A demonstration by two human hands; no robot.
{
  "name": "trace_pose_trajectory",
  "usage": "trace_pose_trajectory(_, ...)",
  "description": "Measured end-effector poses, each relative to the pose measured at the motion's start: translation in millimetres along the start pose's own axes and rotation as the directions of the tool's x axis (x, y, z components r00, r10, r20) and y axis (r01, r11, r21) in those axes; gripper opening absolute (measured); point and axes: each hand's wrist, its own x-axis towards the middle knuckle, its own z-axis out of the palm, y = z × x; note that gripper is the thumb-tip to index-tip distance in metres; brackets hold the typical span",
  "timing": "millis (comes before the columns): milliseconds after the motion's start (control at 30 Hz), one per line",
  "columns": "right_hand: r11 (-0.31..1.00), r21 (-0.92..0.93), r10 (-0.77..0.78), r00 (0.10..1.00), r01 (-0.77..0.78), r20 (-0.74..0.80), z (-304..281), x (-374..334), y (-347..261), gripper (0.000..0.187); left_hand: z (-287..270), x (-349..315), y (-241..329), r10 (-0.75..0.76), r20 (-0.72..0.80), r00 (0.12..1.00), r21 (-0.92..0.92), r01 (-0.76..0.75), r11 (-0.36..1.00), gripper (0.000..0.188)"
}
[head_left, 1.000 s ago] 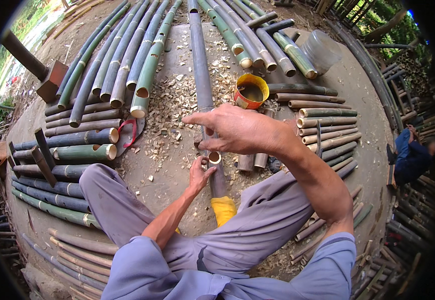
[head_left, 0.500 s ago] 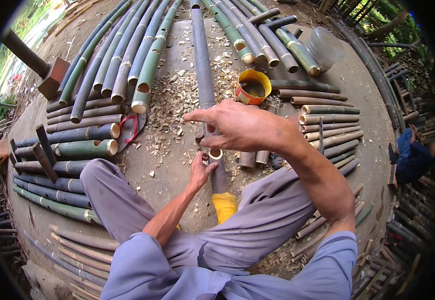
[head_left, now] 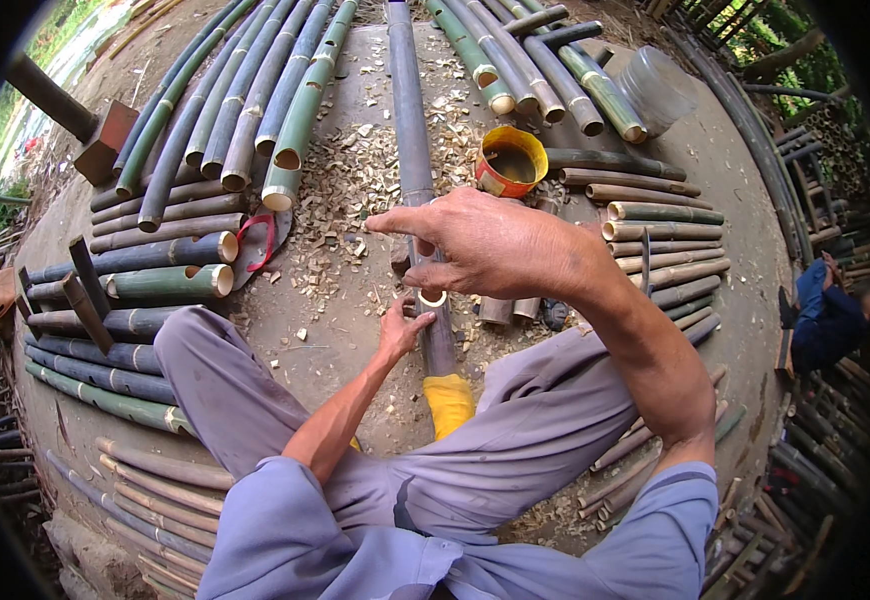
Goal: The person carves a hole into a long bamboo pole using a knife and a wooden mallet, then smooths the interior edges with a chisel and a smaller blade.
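Note:
A long dark bamboo pole (head_left: 408, 120) runs straight away from me between my legs. Its near end lies by a yellow boot (head_left: 449, 402), and a round pale-rimmed hole (head_left: 433, 298) is cut in its top near me. My left hand (head_left: 400, 328) is at the pole's left side just below this hole, thumb and fingers apart, the thumb at the bamboo. Over the pole, beyond the hole, my right hand (head_left: 485, 245) points left with its index finger. Its thumb also sticks out, with nothing visible between the two; the other fingers are mostly hidden.
Pale wood chips (head_left: 335, 210) litter the ground. A yellow-and-red tub (head_left: 511, 162) stands right of the pole. Notched green bamboo (head_left: 283, 178) fans out ahead, and cut bamboo lengths (head_left: 663, 231) lie at the right. A sickle-like blade (head_left: 646, 262) rests there. Another person (head_left: 823, 310) is at far right.
Both hands keep nearly the same pose, with the left fingers slightly more spread. The whole view has shifted a little.

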Motion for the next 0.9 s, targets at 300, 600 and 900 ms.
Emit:
trace_pose_trajectory(300, 1.0, -0.013, -0.022, 1.0, 0.022, 0.006, 4, -2, 8, 0.055, 1, 5, 1, -0.136, 0.112, 0.984, -0.056, 0.143, 0.988, 0.069)
trace_pose_trajectory(600, 1.0, -0.015, -0.027, 1.0, 0.027, 0.012, 4, -3, 8, 0.053, 4, 6, -2, -0.137, 0.112, 0.984, -0.068, 0.146, 0.987, 0.07)
trace_pose_trajectory(900, 0.999, 0.016, -0.032, 0.999, 0.032, 0.02, 1, -3, 4, 0.053, 4, 11, -14, -0.104, 0.075, 0.992, -0.015, 0.105, 0.994, 0.071)
